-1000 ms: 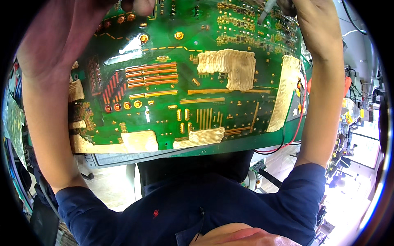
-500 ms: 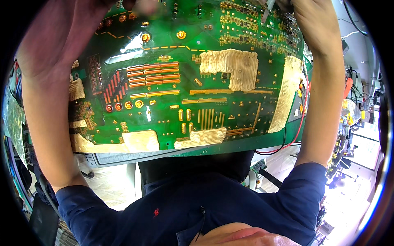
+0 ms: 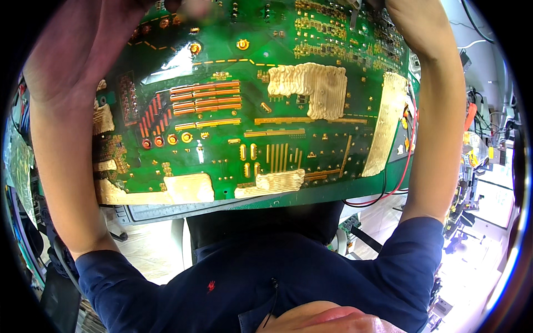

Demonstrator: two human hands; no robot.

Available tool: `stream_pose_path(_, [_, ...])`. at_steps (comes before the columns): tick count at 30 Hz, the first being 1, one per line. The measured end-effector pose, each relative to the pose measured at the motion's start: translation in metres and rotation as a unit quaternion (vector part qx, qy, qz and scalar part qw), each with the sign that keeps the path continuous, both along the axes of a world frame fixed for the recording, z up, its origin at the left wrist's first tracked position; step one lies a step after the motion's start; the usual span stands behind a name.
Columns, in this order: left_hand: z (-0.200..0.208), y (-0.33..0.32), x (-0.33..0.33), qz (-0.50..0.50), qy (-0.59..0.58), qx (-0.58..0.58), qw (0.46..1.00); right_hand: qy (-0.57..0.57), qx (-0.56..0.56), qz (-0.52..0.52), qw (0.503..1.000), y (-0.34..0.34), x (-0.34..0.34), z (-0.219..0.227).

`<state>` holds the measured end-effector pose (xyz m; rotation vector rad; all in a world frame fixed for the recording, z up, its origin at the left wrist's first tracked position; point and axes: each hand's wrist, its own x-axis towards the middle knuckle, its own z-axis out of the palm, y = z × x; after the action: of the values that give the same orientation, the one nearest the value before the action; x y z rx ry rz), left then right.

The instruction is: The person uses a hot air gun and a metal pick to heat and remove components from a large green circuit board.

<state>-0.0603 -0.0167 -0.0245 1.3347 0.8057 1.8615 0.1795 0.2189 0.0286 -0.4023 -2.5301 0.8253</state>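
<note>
Your right hand [image 3: 402,16] sits further left than before; it and your left hand [image 3: 83,50] overlie one glossy circuit board [image 3: 222,161], two thin wires [image 3: 384,186] alongside. Blur and cropping hide your fingers' [image 3: 194,8] spread and hold.

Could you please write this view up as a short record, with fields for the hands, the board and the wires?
Left hand: over the board's upper left, fingers blurred; contact unclear
Right hand: at the board's upper right, partly cut off by the picture's top edge
Tool: slim grey tip near the right hand; grip unclear
Board: large green circuit board
Coatings: ridged cream patches, including an L-shaped patch and a long strip on the right
Wires: red wire and black wire, at the board's right
</note>
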Motion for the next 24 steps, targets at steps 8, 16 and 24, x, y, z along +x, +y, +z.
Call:
stream_pose_path(8, [0.003, 0.007, 0.012, -0.003, 0.001, 0.002, 1.0, 0.068, 0.047, 0.083, 0.993, 0.028, -0.01, -0.011])
stream_pose_path(16, [-0.002, -0.001, -0.008, -0.003, 0.003, 0.002, 1.0, 0.082, 0.024, -0.016, 0.996, -0.004, 0.007, -0.005])
stream_pose_path(24, [-0.005, -0.004, -0.024, -0.012, 0.006, 0.0, 1.0, -0.052, 0.027, -0.024, 0.998, -0.001, -0.001, 0.014])
